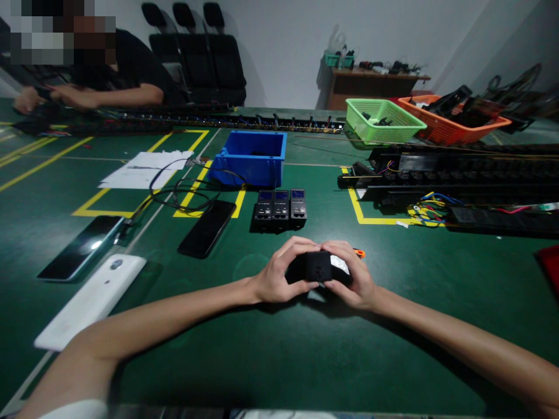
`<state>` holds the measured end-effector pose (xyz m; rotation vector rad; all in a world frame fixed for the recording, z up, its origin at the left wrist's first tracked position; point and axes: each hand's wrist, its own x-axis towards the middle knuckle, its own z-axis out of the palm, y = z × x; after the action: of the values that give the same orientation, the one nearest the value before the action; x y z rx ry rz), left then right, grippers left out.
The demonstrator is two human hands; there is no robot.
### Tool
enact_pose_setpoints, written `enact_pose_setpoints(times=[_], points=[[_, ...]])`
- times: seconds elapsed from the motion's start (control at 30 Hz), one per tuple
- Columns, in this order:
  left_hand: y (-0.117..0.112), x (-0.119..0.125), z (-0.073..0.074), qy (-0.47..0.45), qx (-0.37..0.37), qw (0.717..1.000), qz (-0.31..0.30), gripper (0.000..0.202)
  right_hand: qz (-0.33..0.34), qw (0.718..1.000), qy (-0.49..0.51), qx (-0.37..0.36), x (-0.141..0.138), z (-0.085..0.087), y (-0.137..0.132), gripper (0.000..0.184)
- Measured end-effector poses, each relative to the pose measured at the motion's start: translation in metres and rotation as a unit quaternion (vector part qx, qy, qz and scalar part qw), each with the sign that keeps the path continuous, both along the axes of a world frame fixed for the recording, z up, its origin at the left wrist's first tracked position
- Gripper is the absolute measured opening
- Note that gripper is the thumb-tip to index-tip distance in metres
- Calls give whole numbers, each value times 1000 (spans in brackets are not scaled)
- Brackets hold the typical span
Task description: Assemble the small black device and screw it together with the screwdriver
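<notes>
My left hand [279, 272] and my right hand [353, 279] meet over the green table, both wrapped round a small black module [318, 266]. A white patch shows on the module under my right fingers. An orange bit [359, 253] pokes out just behind my right hand. Three black modules with small blue screens [280, 208] stand in a row a little beyond my hands.
A blue bin [253, 156] stands behind the row. A black phone [207, 228], a second phone [81, 247], a white device [89, 299], cables [183, 189] and papers [144, 169] lie left. Green basket [382, 119], orange basket [449, 119] and black wired racks [458, 174] sit right. Another person [100, 75] works far left.
</notes>
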<state>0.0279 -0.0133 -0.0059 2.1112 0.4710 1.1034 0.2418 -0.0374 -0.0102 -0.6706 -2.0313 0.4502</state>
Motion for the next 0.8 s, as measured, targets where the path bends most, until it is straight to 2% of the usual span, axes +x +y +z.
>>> enact_pose_setpoints(times=[0.53, 0.8], points=[[2, 0, -4, -15, 17, 1000, -9, 64, 36, 999, 32, -16, 1, 2, 2, 59], [2, -1, -2, -3, -5, 1000, 8, 61, 21, 999, 29, -41, 1, 1, 1, 58]])
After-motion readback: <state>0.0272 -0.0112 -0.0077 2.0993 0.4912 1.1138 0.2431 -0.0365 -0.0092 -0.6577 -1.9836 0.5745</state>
